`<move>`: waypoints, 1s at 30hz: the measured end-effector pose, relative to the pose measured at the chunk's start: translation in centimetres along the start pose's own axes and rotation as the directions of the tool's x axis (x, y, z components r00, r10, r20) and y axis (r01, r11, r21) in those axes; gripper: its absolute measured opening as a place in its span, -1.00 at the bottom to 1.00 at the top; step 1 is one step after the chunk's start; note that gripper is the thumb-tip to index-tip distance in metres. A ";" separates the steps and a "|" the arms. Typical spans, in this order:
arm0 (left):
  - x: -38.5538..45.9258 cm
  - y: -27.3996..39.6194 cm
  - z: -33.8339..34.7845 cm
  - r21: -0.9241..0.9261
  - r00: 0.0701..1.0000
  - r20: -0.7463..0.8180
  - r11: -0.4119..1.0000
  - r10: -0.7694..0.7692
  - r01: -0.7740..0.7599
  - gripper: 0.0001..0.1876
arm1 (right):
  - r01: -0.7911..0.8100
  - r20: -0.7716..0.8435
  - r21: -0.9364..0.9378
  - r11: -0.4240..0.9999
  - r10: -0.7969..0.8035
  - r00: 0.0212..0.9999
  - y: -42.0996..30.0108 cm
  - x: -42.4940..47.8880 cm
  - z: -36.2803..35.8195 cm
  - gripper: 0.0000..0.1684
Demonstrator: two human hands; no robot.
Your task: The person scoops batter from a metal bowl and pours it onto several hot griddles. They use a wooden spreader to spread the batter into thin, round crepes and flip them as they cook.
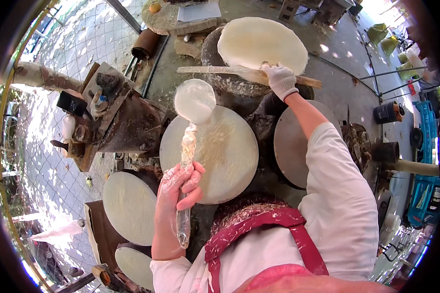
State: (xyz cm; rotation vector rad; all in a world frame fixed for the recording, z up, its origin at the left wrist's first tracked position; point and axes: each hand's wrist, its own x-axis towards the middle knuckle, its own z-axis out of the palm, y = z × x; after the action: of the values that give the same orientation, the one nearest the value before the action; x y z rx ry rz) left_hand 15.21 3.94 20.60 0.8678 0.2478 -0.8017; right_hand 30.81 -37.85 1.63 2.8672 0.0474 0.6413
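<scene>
My bare left hand [185, 186], smeared with white batter, grips the long handle of a ladle [195, 100] whose round bowl holds white batter. The bowl hangs over the far left edge of a large round griddle plate [220, 161], pale and dusted. My right hand [281, 81] wears a white glove and is closed on a long flat wooden stick [302, 81]. The stick lies across the near side of a thin round white sheet [264, 44], on a dark round support [216, 55]. Its left half looks coated with pale batter.
More round plates stand at right [297, 143] and lower left [130, 208]. A wooden stand [128, 121] with a dark box-shaped thing is at left. Beyond is a round slab [161, 22] with paper [199, 12]. Metal cans [385, 152] and blue crates [425, 197] are at far right.
</scene>
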 end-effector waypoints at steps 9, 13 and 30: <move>1.8 -4.3 6.7 0.112 0.999 -0.039 0.993 0.028 -0.023 -0.75 | -0.206 0.139 0.220 0.953 0.179 0.974 3.7 -4.3 -4.2 -0.62; 2.1 -9.4 13.0 0.203 0.998 -0.030 0.978 0.055 -0.048 -0.72 | -0.400 0.231 0.547 0.735 0.328 0.916 8.1 -12.5 -5.9 -0.48; 22.9 -42.8 18.5 0.894 0.779 0.445 -0.268 0.441 -0.359 -0.71 | -0.692 0.464 0.721 0.034 0.718 0.519 17.9 -54.2 -13.1 -0.40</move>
State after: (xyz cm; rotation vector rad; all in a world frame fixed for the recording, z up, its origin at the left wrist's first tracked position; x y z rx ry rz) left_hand -1.83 -38.55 -4.01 2.3406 -0.8248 -0.0740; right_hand -24.02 -56.95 -5.78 3.6953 -1.7481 1.0348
